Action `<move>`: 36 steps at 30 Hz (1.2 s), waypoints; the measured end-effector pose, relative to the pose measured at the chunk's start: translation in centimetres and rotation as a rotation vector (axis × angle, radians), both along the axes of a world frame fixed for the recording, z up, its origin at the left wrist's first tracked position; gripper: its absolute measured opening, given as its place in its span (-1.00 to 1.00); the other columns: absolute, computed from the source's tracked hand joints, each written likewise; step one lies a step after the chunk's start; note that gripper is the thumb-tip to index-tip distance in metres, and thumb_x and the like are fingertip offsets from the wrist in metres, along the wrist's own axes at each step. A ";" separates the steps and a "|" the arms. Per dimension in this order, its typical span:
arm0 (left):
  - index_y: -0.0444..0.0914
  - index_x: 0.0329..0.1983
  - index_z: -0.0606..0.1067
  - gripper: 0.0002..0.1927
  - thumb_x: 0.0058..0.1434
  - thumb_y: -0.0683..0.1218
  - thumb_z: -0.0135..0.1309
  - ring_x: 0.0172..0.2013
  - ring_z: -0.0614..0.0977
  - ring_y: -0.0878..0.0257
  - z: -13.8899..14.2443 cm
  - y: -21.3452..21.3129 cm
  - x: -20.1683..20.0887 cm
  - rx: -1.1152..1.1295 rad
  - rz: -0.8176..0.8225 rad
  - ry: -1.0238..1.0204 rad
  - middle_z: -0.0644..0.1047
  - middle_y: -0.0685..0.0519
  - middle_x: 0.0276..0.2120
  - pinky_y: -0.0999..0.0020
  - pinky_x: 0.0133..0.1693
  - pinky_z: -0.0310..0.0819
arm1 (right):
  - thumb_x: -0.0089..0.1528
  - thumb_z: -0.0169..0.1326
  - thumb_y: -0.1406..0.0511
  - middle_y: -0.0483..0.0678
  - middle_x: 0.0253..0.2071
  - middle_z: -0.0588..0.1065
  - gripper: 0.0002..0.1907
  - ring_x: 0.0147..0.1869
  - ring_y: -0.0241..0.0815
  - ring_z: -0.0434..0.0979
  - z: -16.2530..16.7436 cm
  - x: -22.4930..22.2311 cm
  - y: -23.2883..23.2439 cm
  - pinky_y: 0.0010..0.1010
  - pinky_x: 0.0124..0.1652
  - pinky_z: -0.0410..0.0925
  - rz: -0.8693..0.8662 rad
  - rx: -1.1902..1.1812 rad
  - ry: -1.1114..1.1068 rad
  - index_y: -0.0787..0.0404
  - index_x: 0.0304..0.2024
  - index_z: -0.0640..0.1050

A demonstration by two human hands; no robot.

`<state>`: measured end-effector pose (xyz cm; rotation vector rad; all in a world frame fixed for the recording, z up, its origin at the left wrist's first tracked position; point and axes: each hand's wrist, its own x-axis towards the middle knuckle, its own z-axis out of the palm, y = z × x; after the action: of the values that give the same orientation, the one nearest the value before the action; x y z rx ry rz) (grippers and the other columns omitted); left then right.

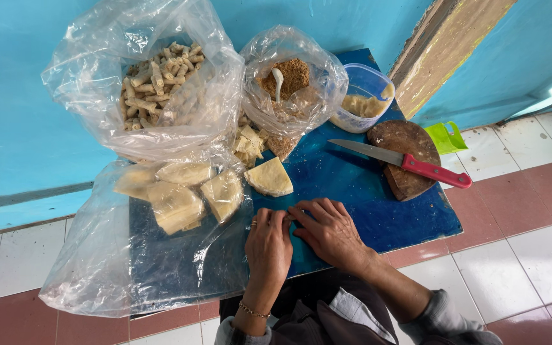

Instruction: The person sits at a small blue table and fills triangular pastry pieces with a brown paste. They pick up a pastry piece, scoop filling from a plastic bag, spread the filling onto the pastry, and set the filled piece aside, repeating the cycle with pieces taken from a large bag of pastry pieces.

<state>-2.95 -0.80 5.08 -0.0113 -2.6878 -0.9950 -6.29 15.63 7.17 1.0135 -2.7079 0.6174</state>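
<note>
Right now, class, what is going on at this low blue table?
A person works with both bare hands, the left hand and right hand meeting fingertip to fingertip over something too small to make out on the blue board. Beside them lie pale folded wrappers, a bag of finished rolls, a bag of brown filling and a red-handled knife resting on a round wooden block.

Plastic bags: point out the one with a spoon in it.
The middle bag at the back, holding brown crumbs, has a white spoon standing in it. The rolls bag and the wrapper bag have none.
</note>
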 end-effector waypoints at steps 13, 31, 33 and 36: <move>-0.30 -0.07 0.53 -0.75 0.44 -0.05 -0.09 -0.42 0.59 0.16 1.8 -0.7 3.1 0.539 0.025 0.056 0.55 -0.03 -0.25 0.24 -0.39 0.50 | 0.25 0.24 0.25 -0.12 -0.35 0.57 -0.68 -0.25 -0.18 0.50 8.6 -4.8 -4.2 -0.27 -0.29 0.29 0.192 -0.054 0.286 0.13 0.06 0.62; -0.30 -0.12 0.55 -0.84 0.38 -0.10 0.08 -0.49 0.56 0.25 -0.4 0.5 3.4 0.473 -0.088 0.093 0.57 0.00 -0.34 0.33 -0.46 0.46 | -0.01 0.33 0.21 -0.03 -0.22 0.54 -0.66 -0.09 0.01 0.60 4.0 -9.4 -5.7 -0.21 -0.23 0.49 0.163 -0.019 0.058 0.21 -0.24 0.59; -0.30 -0.13 0.55 -0.84 0.37 -0.10 0.08 -0.51 0.55 0.24 -0.3 0.5 3.4 0.450 -0.091 0.108 0.57 0.01 -0.34 0.32 -0.45 0.46 | 0.12 0.32 0.20 -0.10 -0.19 0.56 -0.76 -0.04 -0.03 0.61 3.0 -9.8 -4.9 -0.24 -0.18 0.49 0.144 -0.055 0.009 0.17 -0.27 0.59; -0.28 -0.15 0.56 -0.85 0.38 -0.09 0.09 -0.50 0.56 0.25 0.0 0.4 3.4 0.484 -0.096 0.103 0.57 0.02 -0.34 0.33 -0.45 0.46 | 0.19 0.27 0.20 -0.14 -0.13 0.61 -0.86 -0.04 -0.07 0.63 2.1 -10.6 -4.2 -0.23 -0.13 0.49 0.146 -0.126 -0.034 0.11 -0.30 0.64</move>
<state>0.49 -0.43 5.11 -0.0934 -2.3077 -1.6006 -16.91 11.38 9.26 1.1846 -2.6019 0.8261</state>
